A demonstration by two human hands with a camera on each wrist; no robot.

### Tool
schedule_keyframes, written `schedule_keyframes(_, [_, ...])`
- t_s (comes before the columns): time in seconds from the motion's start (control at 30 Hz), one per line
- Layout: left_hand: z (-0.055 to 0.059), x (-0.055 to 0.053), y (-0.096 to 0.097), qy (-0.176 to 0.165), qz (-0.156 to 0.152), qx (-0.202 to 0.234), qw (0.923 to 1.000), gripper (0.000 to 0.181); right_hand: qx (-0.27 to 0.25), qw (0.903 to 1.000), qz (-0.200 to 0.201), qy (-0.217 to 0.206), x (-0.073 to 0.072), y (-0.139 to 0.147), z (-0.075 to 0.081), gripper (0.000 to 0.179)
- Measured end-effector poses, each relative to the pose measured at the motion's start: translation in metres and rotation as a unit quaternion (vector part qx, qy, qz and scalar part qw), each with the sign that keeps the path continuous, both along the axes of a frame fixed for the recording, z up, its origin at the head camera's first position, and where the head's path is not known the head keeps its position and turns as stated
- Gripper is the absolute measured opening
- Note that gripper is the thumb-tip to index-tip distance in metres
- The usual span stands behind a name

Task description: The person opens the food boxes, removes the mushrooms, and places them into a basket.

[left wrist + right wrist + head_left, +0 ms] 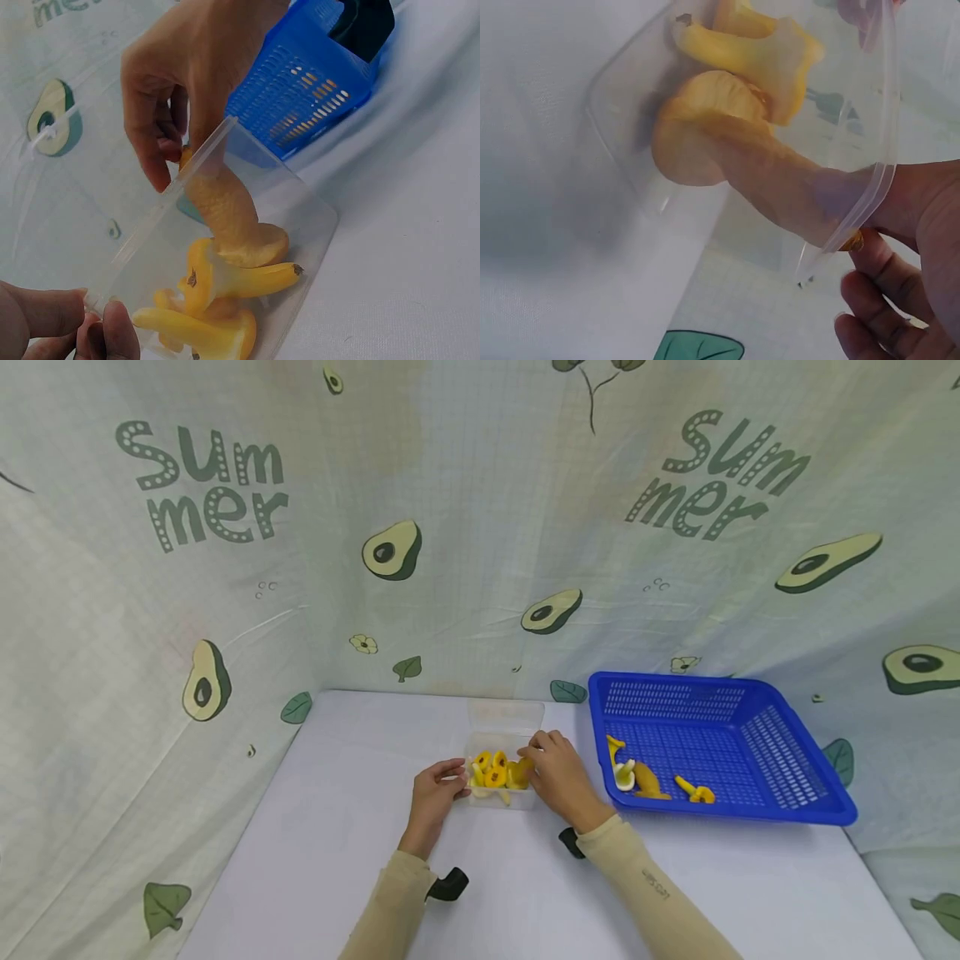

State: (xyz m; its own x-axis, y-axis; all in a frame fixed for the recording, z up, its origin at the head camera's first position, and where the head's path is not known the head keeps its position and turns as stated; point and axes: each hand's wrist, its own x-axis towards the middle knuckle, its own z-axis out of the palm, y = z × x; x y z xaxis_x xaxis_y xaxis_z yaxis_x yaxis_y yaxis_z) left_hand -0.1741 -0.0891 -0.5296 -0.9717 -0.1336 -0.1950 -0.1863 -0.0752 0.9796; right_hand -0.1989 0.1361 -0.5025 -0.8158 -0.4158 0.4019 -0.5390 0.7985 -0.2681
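Observation:
A clear plastic box (pixel 501 802) stands on the table with several yellow mushrooms (pixel 247 279) inside. In the left wrist view, my left hand (pixel 67 322) pinches the box's rim at one side. My right hand (pixel 558 777) reaches over the opposite rim and holds a brownish-yellow mushroom (pixel 765 176) by the end of its stem. That mushroom's rounded cap lies low inside the box, beside the brighter yellow ones. The stem slants up to the rim, where my right thumb and fingers are.
A blue perforated basket (pixel 780 777) stands right of the box, with a few mushrooms (pixel 647 780) near its front left. The box's clear lid (pixel 506 717) is raised behind it. A printed cloth (pixel 465 527) hangs behind the white table (pixel 337 827).

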Motion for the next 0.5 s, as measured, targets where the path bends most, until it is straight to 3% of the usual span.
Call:
schedule_keyframes(0.2, [-0.0014, -0.0008, -0.0007, 0.006, 0.000, 0.004, 1.0000, 0.032, 0.006, 0.9999, -0.007, -0.013, 0.0017, -0.0029, 0.0018, 0.018])
schedule_keyframes(0.5, [0.0004, 0.0001, -0.0016, -0.001, -0.003, 0.001, 1.0000, 0.032, 0.012, 0.9999, -0.011, 0.005, 0.0035, -0.0042, 0.0009, 0.020])
